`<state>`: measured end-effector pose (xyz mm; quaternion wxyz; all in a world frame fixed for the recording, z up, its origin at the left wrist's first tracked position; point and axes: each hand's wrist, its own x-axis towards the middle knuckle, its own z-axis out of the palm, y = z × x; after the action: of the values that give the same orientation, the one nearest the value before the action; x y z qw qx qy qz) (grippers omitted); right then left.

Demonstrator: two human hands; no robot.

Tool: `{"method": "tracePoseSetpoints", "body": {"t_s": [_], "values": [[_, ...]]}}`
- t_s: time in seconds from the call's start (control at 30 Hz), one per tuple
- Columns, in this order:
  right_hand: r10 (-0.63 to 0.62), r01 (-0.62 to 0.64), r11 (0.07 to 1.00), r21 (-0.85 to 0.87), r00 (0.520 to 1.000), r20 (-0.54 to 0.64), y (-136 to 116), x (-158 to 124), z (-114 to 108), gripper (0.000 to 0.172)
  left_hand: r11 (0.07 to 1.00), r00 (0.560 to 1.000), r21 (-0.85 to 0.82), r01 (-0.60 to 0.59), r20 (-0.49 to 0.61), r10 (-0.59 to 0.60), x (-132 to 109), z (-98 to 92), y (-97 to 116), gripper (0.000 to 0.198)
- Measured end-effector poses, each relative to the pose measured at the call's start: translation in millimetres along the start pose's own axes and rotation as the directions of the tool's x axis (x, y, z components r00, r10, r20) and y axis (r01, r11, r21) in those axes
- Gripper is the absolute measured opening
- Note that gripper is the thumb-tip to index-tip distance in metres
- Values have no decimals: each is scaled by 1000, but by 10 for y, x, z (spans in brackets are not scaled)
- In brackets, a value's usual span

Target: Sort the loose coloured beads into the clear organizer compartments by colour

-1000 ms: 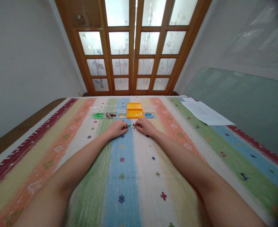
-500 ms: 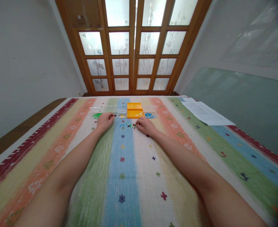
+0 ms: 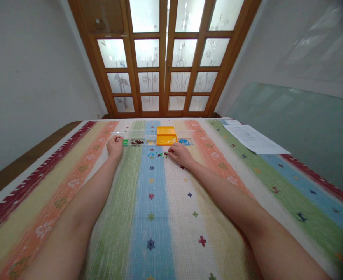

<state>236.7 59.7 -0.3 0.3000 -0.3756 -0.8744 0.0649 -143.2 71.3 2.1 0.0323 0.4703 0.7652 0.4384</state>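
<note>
My left hand (image 3: 115, 147) is over the far-left end of a row of clear boxes, with thumb and fingers pinched together. Partly covered by it are small green pieces (image 3: 125, 142). Beside them lie dark red pieces (image 3: 137, 142) and then yellow pieces (image 3: 151, 142) in their own compartments. My right hand (image 3: 181, 154) rests on the cloth with its fingertips closed, at the edge of a small mixed pile (image 3: 162, 155) of green, dark red and white bits. What either fingertip grip holds is too small to make out. Several light blue bits (image 3: 151, 154) lie left of the pile.
An open orange box (image 3: 165, 131) with white pieces inside stands mid-row. To its right is a clear box of blue pieces (image 3: 185, 142). Printed paper (image 3: 254, 139) lies on the striped tablecloth (image 3: 151, 233) at the right. Wooden glazed doors (image 3: 165, 70) stand beyond the table.
My left hand has moved left from the dark red pieces to the green ones, uncovering the dark red compartment. My right hand has stayed almost still at the pile.
</note>
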Motion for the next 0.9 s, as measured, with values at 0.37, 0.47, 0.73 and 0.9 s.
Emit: {"method": "tracePoseSetpoints", "body": {"t_s": [0.37,0.47,0.73,0.9], "values": [[10,-10,1000,8,1000,-5,48,10,40,12,995,1000,98,6,-6,-5,21,-59,-57,32],[4,-4,1000,9,1000,-14,51,9,46,13,973,993,205,-104,79,89,-4,-54,-24,32],[13,-13,1000,17,1000,-13,61,4,50,12,829,925,424,-365,265,272,46,-120,-24,36],[12,-11,1000,13,1000,-14,65,8,56,13,770,863,427,-474,397,312,113,-158,-35,35]]}}
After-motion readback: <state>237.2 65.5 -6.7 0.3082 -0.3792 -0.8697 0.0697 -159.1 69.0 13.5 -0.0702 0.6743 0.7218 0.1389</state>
